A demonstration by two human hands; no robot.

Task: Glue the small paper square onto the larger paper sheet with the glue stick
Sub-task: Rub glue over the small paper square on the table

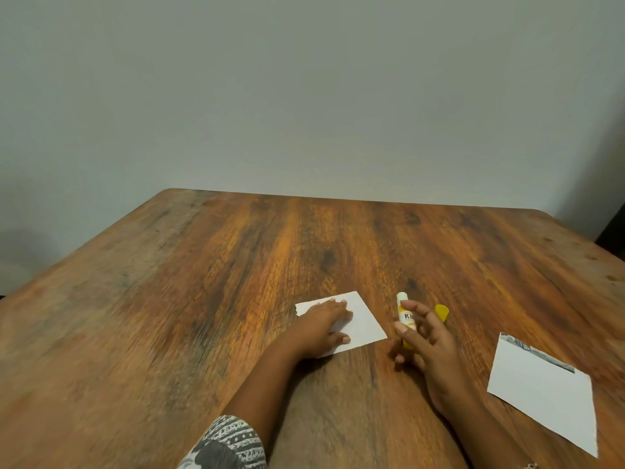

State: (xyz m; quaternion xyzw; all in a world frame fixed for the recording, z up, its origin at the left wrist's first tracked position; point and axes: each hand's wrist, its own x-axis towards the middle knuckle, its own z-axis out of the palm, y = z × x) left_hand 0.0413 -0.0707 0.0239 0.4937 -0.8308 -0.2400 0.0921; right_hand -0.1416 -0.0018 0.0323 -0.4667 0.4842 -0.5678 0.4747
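White paper square [367, 321] lies under flat left hand [324, 324]; right hand [429, 346] holds glue stick [404, 314].

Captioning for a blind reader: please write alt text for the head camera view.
A left hand presses flat on a small paper square on a wooden table, while the right hand holds an uncapped glue stick. A larger sheet lies to the right.

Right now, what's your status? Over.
Left hand flat on small white paper square. Right hand grips uncapped white-and-yellow glue stick. Larger white paper sheet lies right, unblocked.
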